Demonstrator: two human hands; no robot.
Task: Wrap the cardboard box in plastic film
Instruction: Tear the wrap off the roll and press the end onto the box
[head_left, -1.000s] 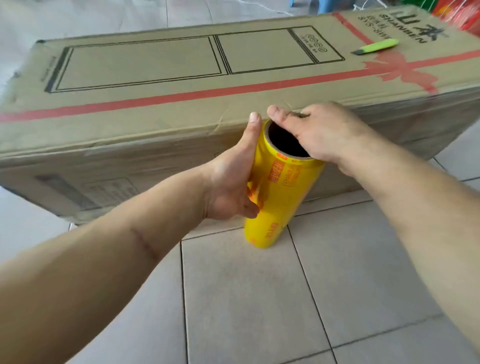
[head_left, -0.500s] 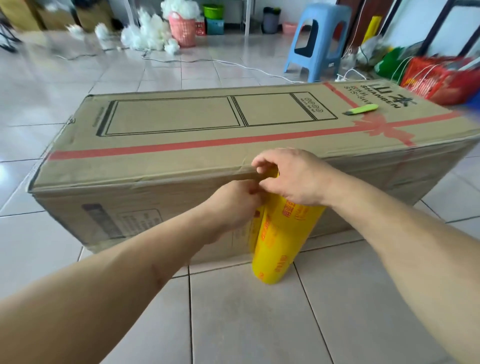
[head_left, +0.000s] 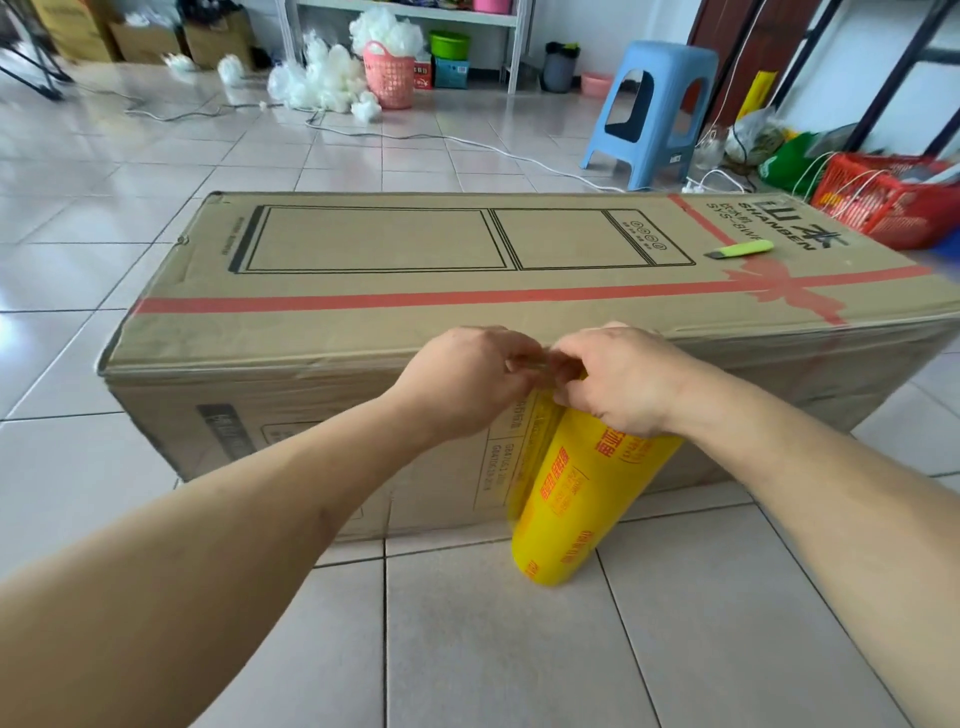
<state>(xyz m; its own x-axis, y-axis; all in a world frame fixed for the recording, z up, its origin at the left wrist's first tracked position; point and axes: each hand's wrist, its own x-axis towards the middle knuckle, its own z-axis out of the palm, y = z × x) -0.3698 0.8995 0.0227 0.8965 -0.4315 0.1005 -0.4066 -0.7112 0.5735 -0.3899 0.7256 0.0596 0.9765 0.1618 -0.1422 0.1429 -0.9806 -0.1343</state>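
Yellow film roll (head_left: 582, 499) stands tilted on the floor (head_left: 519, 649), against the cardboard box (head_left: 415, 322) near side. Left hand (head_left: 467, 379) and right hand (head_left: 618, 379) both pinch film at its top.

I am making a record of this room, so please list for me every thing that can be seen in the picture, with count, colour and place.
cardboard box: 1, brown with a red printed ribbon, lying long on the floor
film roll: 1, yellow with red print, standing tilted against the box's near side
utility knife: 1, lime green, on the box top, right part
stool: 1, light blue, behind the box
pink basket: 1, pink, far floor by the shelf
white stuffing: several heaps, white, beside the pink basket
red crate: 1, red, far right
white cable: at least 1, white, across the far floor
left hand: 1, pinching the film at the roll's top
right hand: 1, gripping the roll's top
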